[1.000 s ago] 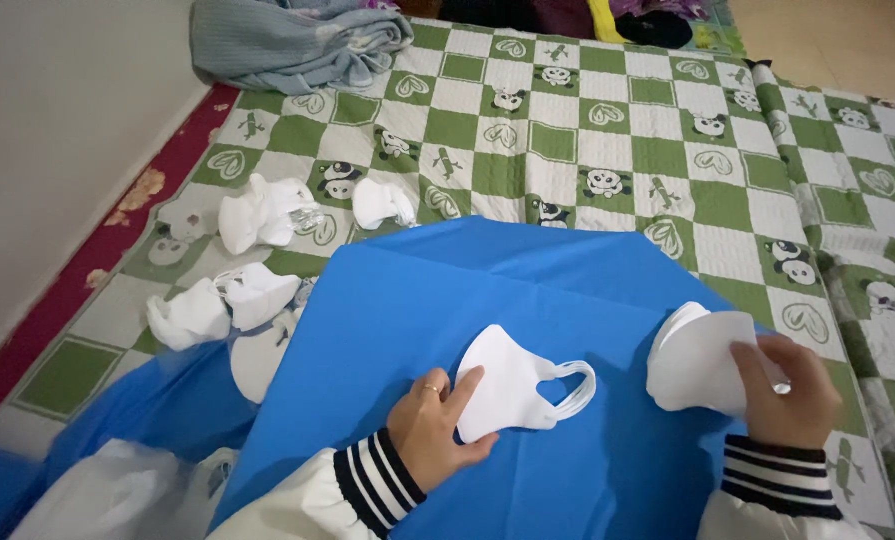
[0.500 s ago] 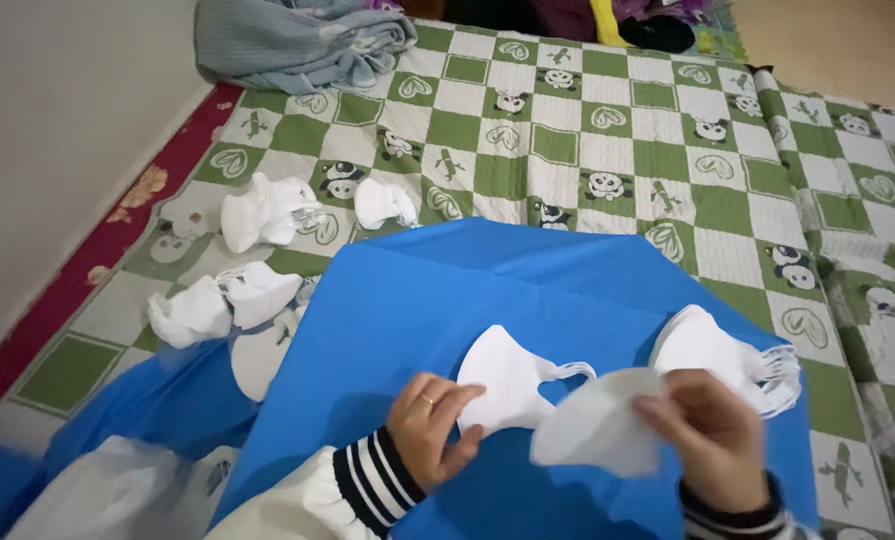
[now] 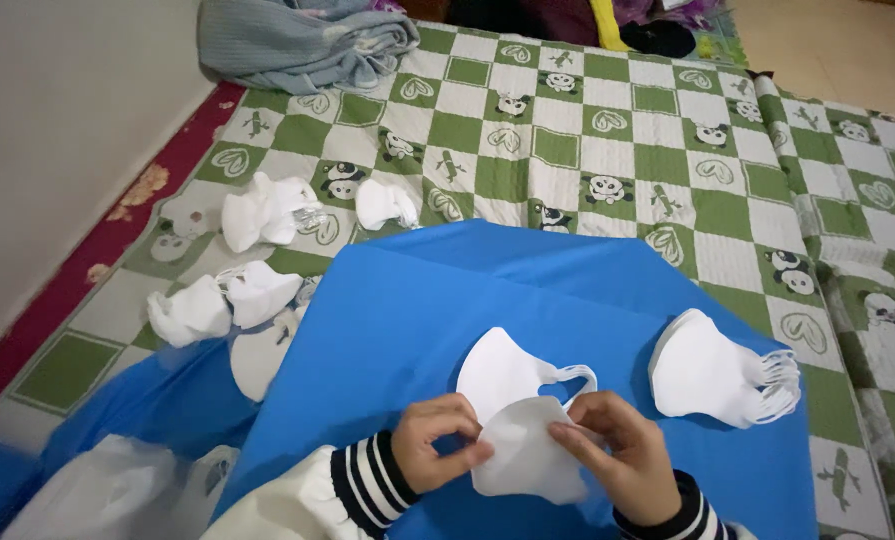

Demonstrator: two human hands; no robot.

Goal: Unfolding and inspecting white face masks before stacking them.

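Observation:
Both hands hold one white face mask (image 3: 527,455) low over a blue cloth (image 3: 447,300). My left hand (image 3: 437,440) pinches its left edge, and my right hand (image 3: 617,455) grips its right edge. Under it lies another white mask (image 3: 502,370) with its ear loop showing. To the right on the cloth sits a neat stack of white masks (image 3: 712,370) with the ear loops fanned out at the right side.
Several bundles of white masks (image 3: 257,210) lie on the green and white checked mat (image 3: 587,120) at the left. A grey cloth (image 3: 297,40) is crumpled at the top left. A white plastic bag (image 3: 97,490) is at the bottom left. A wall runs along the left.
My right hand left the stack at the right with a mask and brought it leftward. Both hands now hold that mask over the one lying on the cloth.

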